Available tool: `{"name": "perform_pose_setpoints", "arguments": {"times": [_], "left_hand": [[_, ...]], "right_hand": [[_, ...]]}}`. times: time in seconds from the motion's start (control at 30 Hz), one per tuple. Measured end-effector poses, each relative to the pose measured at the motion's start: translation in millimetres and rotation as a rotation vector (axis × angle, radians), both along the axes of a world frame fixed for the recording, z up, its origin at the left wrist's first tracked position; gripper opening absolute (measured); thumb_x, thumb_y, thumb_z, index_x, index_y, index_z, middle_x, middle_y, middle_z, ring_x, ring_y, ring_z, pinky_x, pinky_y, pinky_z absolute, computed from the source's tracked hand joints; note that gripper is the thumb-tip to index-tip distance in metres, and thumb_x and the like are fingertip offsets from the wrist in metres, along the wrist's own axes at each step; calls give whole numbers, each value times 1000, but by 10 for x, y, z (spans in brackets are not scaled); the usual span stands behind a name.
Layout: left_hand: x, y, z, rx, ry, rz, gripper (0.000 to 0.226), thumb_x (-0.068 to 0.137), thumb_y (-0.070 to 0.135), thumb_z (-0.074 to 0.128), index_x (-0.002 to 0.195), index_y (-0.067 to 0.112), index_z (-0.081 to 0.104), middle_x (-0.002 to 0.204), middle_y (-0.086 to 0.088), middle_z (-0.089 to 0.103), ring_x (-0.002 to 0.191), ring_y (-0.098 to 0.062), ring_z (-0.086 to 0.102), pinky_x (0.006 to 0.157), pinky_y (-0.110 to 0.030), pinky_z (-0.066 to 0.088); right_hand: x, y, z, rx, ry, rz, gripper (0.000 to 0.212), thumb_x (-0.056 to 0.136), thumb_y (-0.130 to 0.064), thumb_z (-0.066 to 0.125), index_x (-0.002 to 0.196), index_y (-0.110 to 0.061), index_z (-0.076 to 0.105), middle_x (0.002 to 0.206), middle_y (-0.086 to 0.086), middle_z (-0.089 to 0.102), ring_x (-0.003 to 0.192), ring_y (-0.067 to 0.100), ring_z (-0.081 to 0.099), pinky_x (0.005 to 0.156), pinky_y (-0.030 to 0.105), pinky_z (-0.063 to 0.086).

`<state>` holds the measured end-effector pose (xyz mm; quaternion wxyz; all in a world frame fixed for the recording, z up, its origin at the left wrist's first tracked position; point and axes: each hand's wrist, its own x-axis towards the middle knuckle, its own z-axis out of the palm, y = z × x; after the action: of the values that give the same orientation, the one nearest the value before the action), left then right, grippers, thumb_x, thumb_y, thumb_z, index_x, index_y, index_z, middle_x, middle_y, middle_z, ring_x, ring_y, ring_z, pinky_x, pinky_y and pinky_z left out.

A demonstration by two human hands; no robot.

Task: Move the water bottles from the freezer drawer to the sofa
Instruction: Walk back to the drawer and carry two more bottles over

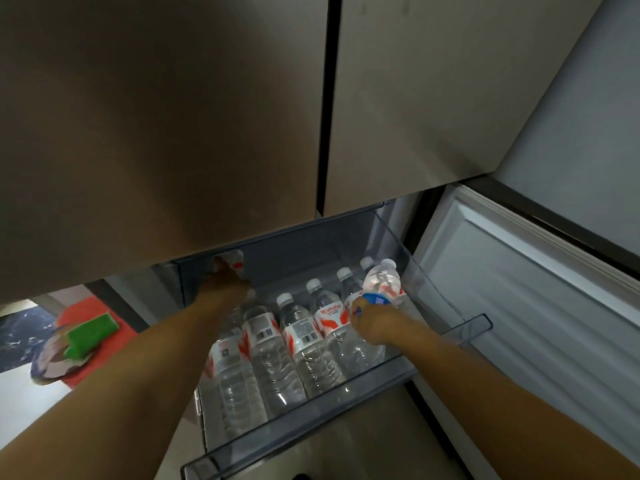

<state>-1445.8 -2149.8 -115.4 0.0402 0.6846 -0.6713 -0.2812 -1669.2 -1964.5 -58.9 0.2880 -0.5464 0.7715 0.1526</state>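
Right hand [372, 322] wrapped round a clear plastic water bottle with a white cap and red-and-white label [382, 282], raised at the right end of the clear plastic freezer drawer [460, 329], neck pointing up and away. A small blue thing pressed between fingers and that bottle, too blurred to name. Left hand [225, 284] reaching deep toward the back left corner of the drawer, fingers closed on a second clear bottle with red label markings [232, 263], its body partly hidden under the brown refrigerator door [156, 133] overhanging the drawer.

Below and between the two grips, a row of clear capped bottles lying side by side [294, 344], filling the drawer floor from left wall to right, caps toward the back, bases toward the front lip. Right-hand bottle just above the rightmost of that row; left-hand bottle behind the row's left end.

For the lift, probably best: draw both bottles up and toward the front lip, clear of the overhanging door edge, left one tilted out first as headroom there looks tight. Firm hold advisable, cold plastic likely slick. Avoid knocking the lying row.

Outside the drawer to its left, a green sponge-like block [91, 336] on a red mat. Sofa not in view.
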Motion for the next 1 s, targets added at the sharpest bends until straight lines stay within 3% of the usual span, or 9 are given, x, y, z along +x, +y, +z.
{"name": "perform_pose_setpoints", "arguments": {"times": [0.1, 0.17, 0.23, 0.37, 0.5, 0.67, 0.83, 0.93, 1.0], "left_hand": [[89, -145, -68, 59, 167, -11, 37, 87, 15, 63, 121, 2, 53, 112, -20, 59, 77, -21, 58, 57, -13, 45], [97, -148, -101, 38, 199, -5, 18, 85, 12, 67, 100, 9, 56, 114, -24, 61, 67, -15, 54, 51, -12, 37], [98, -88, -92, 24, 216, 22, 16, 83, 17, 69, 91, 14, 55, 109, -21, 64, 61, -13, 51, 54, -19, 42], [58, 207, 136, -51, 233, 26, 35, 79, 35, 70, 108, 21, 55, 81, 1, 61, 63, -13, 58, 53, -21, 44], [-217, 658, 432, -53, 109, -117, 37, 81, 51, 57, 106, 25, 56, 100, -3, 67, 82, -22, 63, 76, -30, 52], [-590, 1206, 537, 67, 291, -204, 75, 71, 41, 75, 132, 22, 36, 120, -4, 61, 105, -27, 62, 90, -36, 51], [-879, 1459, 386, 67, 164, -210, 89, 72, 42, 73, 143, 27, 21, 143, -11, 37, 125, -32, 47, 97, -42, 45], [-925, 1378, 374, 138, 121, -185, 96, 68, 47, 76, 143, 27, 20, 143, -10, 37, 126, -32, 46, 101, -44, 45], [-962, 1278, 429, 238, 160, -106, 97, 65, 53, 78, 140, 21, 25, 135, -9, 47, 114, -29, 55, 93, -43, 53]], "right_hand": [[-1, 12, -92, -208, -121, -376, 70, 95, -36, 51, 151, -31, 9, 153, 19, 22, 137, 38, 32, 110, 48, 34], [-15, 37, -126, -305, -190, -511, 89, 92, -37, 58, 150, -38, -8, 157, 19, 14, 139, 40, 28, 109, 50, 34], [-36, 52, -135, -364, -291, -596, 101, 89, -34, 63, 148, -36, -18, 156, 20, 17, 135, 40, 36, 107, 49, 39], [-78, 25, -71, -398, -283, -692, 108, 87, -38, 66, 149, -22, -21, 153, 21, 26, 134, 38, 39, 107, 49, 39], [-155, 13, -13, -437, -348, -757, 101, 86, -35, 67, 150, -7, -7, 145, 20, 38, 131, 36, 42, 109, 45, 37], [-182, 27, -7, -435, -384, -763, 91, 85, -33, 68, 148, -5, 8, 140, 19, 43, 125, 35, 47, 105, 44, 41], [-243, 56, -72, -450, -377, -770, 91, 81, -37, 70, 146, -11, 13, 137, 16, 45, 121, 34, 50, 99, 40, 43], [-241, 26, -138, -459, -376, -792, 91, 80, -41, 70, 147, -16, 14, 134, 14, 47, 119, 32, 52, 95, 39, 45], [-255, 3, -184, -466, -384, -807, 95, 78, -44, 72, 147, -17, 13, 133, 13, 47, 119, 32, 51, 95, 41, 46]]}}
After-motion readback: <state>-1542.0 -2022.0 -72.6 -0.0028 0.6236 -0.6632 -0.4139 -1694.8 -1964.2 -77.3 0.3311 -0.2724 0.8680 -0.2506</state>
